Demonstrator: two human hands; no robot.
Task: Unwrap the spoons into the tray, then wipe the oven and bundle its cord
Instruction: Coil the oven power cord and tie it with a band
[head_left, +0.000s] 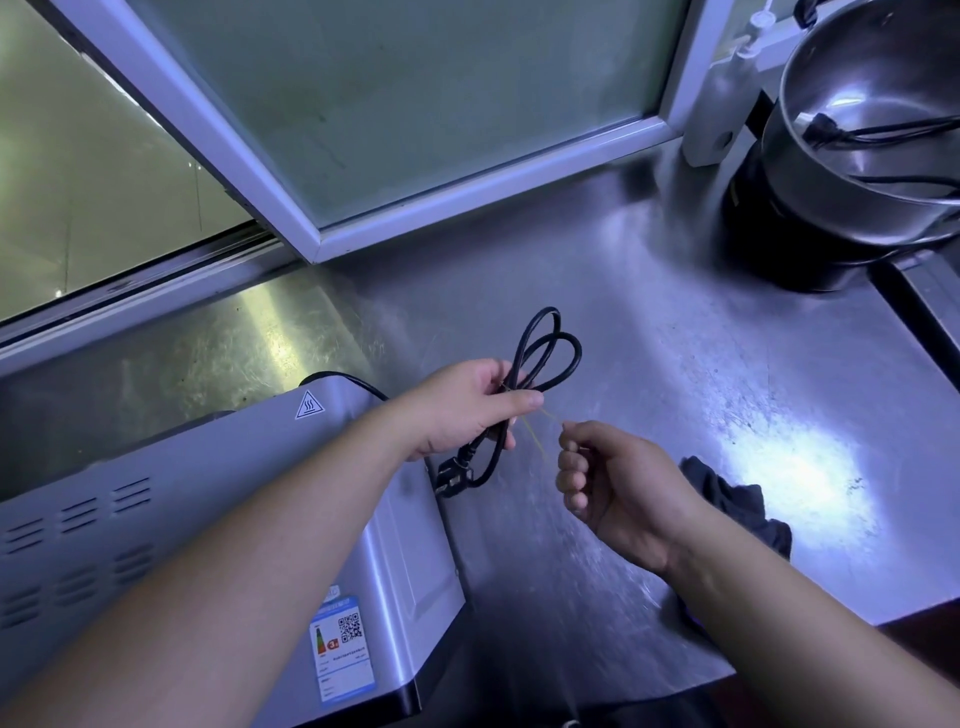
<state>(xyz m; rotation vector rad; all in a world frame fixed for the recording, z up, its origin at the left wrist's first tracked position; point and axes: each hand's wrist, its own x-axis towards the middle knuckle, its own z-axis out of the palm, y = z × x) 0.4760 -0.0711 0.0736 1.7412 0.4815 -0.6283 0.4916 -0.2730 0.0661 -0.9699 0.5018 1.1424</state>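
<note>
A silver oven (218, 540) lies at the lower left on the steel counter, its vented side and labels facing up. Its black cord (545, 353) is folded into loops, and my left hand (467, 410) grips the loops at their middle, above the counter. The plug (454, 475) hangs below that hand. A thin yellowish rubber band (540, 441) stretches from the bundle to my right hand (618, 488), which pinches its other end just right of the cord.
A dark cloth (737, 504) lies crumpled on the steel counter (701, 364) behind my right wrist. A steel pot (857, 150) holding a black cable stands at the far right. A framed window pane (405, 119) runs along the back edge.
</note>
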